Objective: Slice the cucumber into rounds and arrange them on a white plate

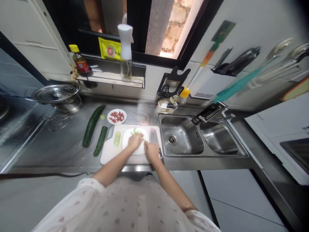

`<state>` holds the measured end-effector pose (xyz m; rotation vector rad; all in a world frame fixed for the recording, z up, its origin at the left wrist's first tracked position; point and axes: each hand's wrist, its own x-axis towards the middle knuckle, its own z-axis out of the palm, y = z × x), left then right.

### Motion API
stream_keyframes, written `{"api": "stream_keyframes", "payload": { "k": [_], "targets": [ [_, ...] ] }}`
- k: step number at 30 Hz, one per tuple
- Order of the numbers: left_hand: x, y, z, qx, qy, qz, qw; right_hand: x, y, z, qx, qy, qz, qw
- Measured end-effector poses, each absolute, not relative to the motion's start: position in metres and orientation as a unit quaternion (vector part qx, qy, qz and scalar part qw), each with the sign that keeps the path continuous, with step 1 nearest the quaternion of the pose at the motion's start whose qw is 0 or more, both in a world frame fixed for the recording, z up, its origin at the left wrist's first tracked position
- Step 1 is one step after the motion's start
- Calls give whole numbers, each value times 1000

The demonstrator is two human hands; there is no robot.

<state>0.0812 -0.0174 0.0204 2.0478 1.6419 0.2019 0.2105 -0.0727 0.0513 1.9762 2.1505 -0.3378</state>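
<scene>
At 12 o'clock on white square plate, cucumber slices. Left hand, right hand meet near 2 o'clock, fingers of both pinched narrow on pale-green cucumber piece. Piece likely light, wet-slippery, bendable, easily torn; best held by edges, lightly.

A black-framed window admits daylight; rough brown brickwork shows outside. Below, a white wall meets a long grey stainless-steel counter with a double-bowl steel sink. Pale-grey cabinet fronts stand beneath.
</scene>
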Motion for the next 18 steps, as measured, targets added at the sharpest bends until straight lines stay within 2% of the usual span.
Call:
{"api": "stream_keyframes", "payload": {
  "k": [18],
  "targets": [
    [82, -16, 24, 742, 613, 75, 261, 208, -67, 49, 686, 714, -103, 89]
  ]
}}
